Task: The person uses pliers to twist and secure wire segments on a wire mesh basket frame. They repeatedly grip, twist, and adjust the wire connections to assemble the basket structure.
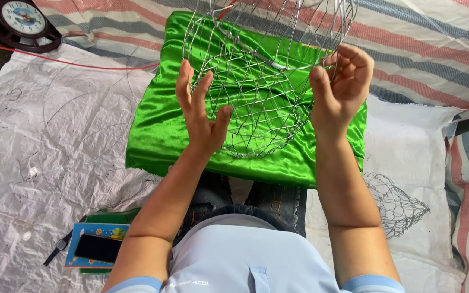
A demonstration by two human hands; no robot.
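Note:
A round cage-like frame of thin silver wire [261, 70] hangs in the air over a shiny green satin cushion [158, 125]. My left hand [199, 111] presses flat against the frame's left side, fingers spread and pointing up. My right hand [340, 87] grips the wires on the frame's right side, fingers curled around them. Both forearms reach up from my lap.
A small wire mesh piece [397, 203] lies on the white plastic sheet [55, 135] at right. A black phone [99, 248] rests on a colourful booklet at lower left, with pliers beside it. A round clock [24, 20] sits at top left; a red wire [71, 62] crosses the sheet.

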